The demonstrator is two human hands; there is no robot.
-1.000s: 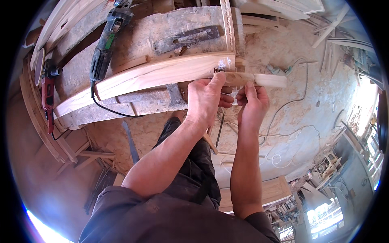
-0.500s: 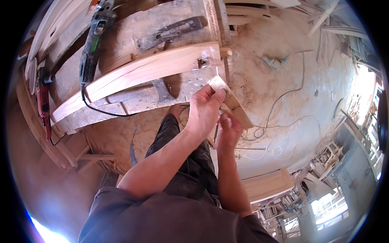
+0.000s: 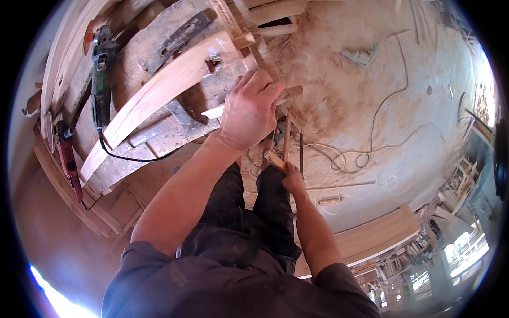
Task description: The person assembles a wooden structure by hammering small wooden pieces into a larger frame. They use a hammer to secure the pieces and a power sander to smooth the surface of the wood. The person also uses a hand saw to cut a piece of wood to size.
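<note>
My left hand (image 3: 249,108) is at the near corner of the workbench, its fingers curled over a pale wooden piece (image 3: 213,112). One pointed end of that piece sticks out left of the wrist; the hand hides its middle. Lower and to the right, my right hand (image 3: 293,181) is closed round the end of a wooden bar. The bar belongs to what looks like a wooden frame saw (image 3: 278,160), with another wooden member running up from it toward the left hand. Its far end is partly hidden by the left hand.
A long shaped board (image 3: 159,98) with a mortise lies along the bench. Behind it is a dark metal bar (image 3: 183,37); in front, a hammer-like tool (image 3: 180,117). Two corded power tools, grey-green (image 3: 101,79) and red (image 3: 68,156), lie left. A cable (image 3: 376,116) winds over the dusty floor.
My hands have moved apart: the left went up and left to the bench corner with the wooden piece, the right dropped lower and now grips the wooden bar. The view has shifted right.
</note>
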